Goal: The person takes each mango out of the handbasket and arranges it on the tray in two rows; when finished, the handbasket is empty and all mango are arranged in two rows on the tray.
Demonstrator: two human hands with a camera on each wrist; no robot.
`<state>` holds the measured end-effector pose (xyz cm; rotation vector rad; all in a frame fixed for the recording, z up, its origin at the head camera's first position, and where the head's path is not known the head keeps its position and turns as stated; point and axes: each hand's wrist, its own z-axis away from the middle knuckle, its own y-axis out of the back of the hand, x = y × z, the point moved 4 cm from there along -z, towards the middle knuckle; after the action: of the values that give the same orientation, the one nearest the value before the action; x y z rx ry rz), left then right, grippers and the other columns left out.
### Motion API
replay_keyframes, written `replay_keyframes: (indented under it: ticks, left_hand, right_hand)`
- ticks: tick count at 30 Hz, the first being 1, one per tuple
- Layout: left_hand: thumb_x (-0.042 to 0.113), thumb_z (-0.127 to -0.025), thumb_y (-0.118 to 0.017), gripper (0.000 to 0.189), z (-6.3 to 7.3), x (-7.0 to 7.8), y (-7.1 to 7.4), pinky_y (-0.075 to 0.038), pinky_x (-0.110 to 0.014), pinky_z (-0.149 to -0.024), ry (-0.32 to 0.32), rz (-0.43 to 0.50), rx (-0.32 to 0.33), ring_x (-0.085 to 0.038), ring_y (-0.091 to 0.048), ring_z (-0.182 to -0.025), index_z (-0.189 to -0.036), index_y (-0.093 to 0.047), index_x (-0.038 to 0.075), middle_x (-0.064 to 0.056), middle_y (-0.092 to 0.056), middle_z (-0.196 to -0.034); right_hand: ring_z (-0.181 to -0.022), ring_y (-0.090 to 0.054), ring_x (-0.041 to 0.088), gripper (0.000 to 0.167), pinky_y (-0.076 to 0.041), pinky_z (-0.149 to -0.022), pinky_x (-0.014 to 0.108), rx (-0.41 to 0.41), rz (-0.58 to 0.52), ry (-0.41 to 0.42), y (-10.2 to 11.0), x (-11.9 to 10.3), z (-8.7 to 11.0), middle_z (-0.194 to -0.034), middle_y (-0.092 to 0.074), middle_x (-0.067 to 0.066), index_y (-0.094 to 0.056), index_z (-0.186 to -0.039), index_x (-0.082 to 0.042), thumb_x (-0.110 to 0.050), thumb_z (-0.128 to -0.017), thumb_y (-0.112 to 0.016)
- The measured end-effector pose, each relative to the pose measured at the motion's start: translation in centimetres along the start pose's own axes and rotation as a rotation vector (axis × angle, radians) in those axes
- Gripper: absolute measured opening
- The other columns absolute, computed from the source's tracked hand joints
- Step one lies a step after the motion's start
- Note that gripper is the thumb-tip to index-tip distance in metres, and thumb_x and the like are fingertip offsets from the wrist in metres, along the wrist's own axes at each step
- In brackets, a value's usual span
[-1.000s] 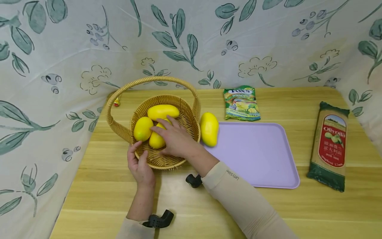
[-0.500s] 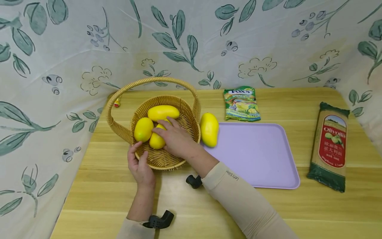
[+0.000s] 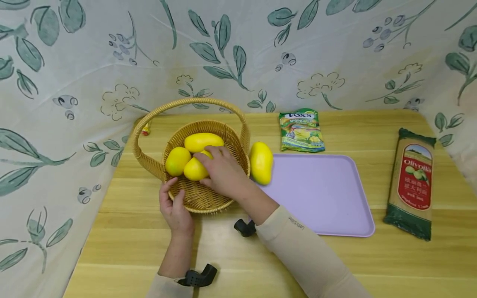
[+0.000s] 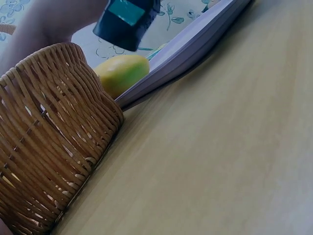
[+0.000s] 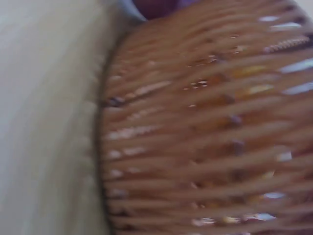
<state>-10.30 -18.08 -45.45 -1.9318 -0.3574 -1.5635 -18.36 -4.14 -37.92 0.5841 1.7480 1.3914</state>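
Note:
A wicker basket [image 3: 199, 198] with a tall arched handle stands on the wooden table, with three yellow mangoes inside. My left hand [image 3: 178, 215] holds its front-left rim. My right hand [image 3: 227, 174] reaches inside and grips the nearest mango [image 3: 195, 169], thumb at the front and fingers over the far side, covering part of it. One mango [image 3: 177, 161] touches the gripped one on the left; another mango [image 3: 203, 142] lies along the back. Outside, to the right, a further mango [image 3: 261, 163] rests by the tray's corner. The right wrist view shows the woven side [image 5: 195, 127], blurred.
A lilac tray [image 3: 316, 194] lies right of the basket. Behind it is a green Fox's candy bag [image 3: 302, 130]. At the far right lies an Olivoilà spaghetti pack [image 3: 411, 184]. A small red-and-yellow item [image 3: 146, 129] sits behind the handle. Floral cloth [image 3: 238, 54] hangs at the back.
My right hand's fingers have closed further round the near mango, which has turned and shifted slightly left and up. The left-hand mango has shifted a little left. My left hand stays on the rim.

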Motion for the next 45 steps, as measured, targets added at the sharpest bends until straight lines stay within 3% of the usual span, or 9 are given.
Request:
replay_keyframes:
  ticks: [7,11,18,25,30,35,39,42,45]
  left_hand:
    - [-0.009,-0.089,-0.045,0.037,0.4,0.0,0.0,-0.008,-0.042,-0.131,0.021,-0.017,0.000,-0.024,-0.021,-0.156,-0.114,-0.064,0.011,-0.010,-0.039,-0.161]
    - [-0.009,-0.091,-0.045,0.035,0.4,-0.1,0.0,-0.010,-0.042,-0.131,0.017,-0.009,-0.013,-0.024,-0.021,-0.156,-0.117,-0.062,0.007,-0.009,-0.040,-0.160]
    - [-0.008,-0.093,-0.045,0.036,0.3,0.0,-0.1,-0.029,-0.039,-0.125,0.028,0.017,-0.025,-0.022,-0.026,-0.153,-0.122,-0.061,0.005,-0.008,-0.040,-0.158]
    - [-0.008,-0.092,-0.045,0.037,0.4,-0.1,0.0,-0.010,-0.037,-0.131,0.021,0.005,-0.017,-0.022,-0.019,-0.156,-0.120,-0.063,0.007,-0.008,-0.040,-0.158]
    - [-0.008,-0.091,-0.045,0.037,0.3,-0.1,0.1,-0.007,-0.035,-0.130,0.009,-0.003,-0.004,-0.022,-0.018,-0.156,-0.117,-0.064,0.011,-0.012,-0.045,-0.153]
    - [-0.009,-0.091,-0.045,0.037,0.3,0.0,0.0,-0.012,-0.034,-0.129,-0.005,0.003,-0.007,-0.021,-0.023,-0.153,-0.117,-0.064,0.009,-0.012,-0.047,-0.149]
    - [-0.010,-0.091,-0.044,0.037,0.3,0.1,-0.2,-0.017,-0.035,-0.127,-0.013,0.016,-0.016,-0.021,-0.029,-0.149,-0.117,-0.064,0.007,-0.012,-0.046,-0.148]
    - [-0.009,-0.091,-0.044,0.036,0.3,0.1,-0.2,-0.017,-0.035,-0.127,-0.010,0.008,-0.014,-0.021,-0.028,-0.150,-0.117,-0.063,0.008,-0.011,-0.045,-0.150]
    - [-0.009,-0.091,-0.045,0.036,0.2,0.1,-0.1,-0.016,-0.035,-0.127,-0.007,0.002,-0.015,-0.021,-0.027,-0.151,-0.117,-0.063,0.008,-0.011,-0.045,-0.150]
  right_hand:
    - [-0.123,-0.059,0.026,0.072,-0.053,-0.106,0.039,0.175,-0.311,-0.001,3.5,0.4,2.0,-0.142,-0.050,0.011,-0.051,-0.144,-0.016,-0.046,-0.086,-0.080]
    - [-0.130,-0.055,0.022,0.072,-0.050,-0.110,0.039,0.229,-0.380,0.017,5.1,0.5,3.5,-0.145,-0.051,0.006,-0.050,-0.144,-0.014,-0.045,-0.086,-0.079]
    - [-0.135,-0.053,0.020,0.074,-0.048,-0.112,0.041,0.243,-0.466,-0.002,6.7,0.8,6.3,-0.147,-0.054,0.002,-0.049,-0.145,-0.014,-0.043,-0.085,-0.080]
    - [-0.123,-0.056,0.016,0.068,-0.054,-0.102,0.042,0.241,-0.599,0.018,7.1,1.9,8.8,-0.143,-0.055,-0.002,-0.051,-0.144,-0.018,-0.037,-0.086,-0.079]
    - [-0.119,-0.061,0.016,0.065,-0.056,-0.100,0.039,0.245,-0.677,0.087,7.0,2.5,10.3,-0.142,-0.057,0.000,-0.048,-0.146,-0.014,-0.028,-0.088,-0.076]
    - [-0.116,-0.064,0.017,0.061,-0.057,-0.100,0.039,0.187,-0.715,0.153,6.4,2.9,11.5,-0.140,-0.060,0.001,-0.048,-0.146,-0.013,-0.022,-0.090,-0.071]
    - [-0.112,-0.064,0.012,0.056,-0.057,-0.099,0.037,0.067,-0.717,0.184,6.0,3.9,12.5,-0.134,-0.064,-0.004,-0.050,-0.145,-0.016,-0.020,-0.092,-0.068]
    - [-0.109,-0.065,0.010,0.051,-0.058,-0.095,0.035,-0.023,-0.730,0.215,5.8,5.0,13.1,-0.126,-0.068,-0.004,-0.051,-0.143,-0.015,-0.019,-0.094,-0.066]
    - [-0.105,-0.065,0.012,0.048,-0.058,-0.092,0.032,-0.054,-0.758,0.199,5.8,6.7,13.6,-0.122,-0.069,0.000,-0.050,-0.143,-0.013,-0.017,-0.096,-0.061]
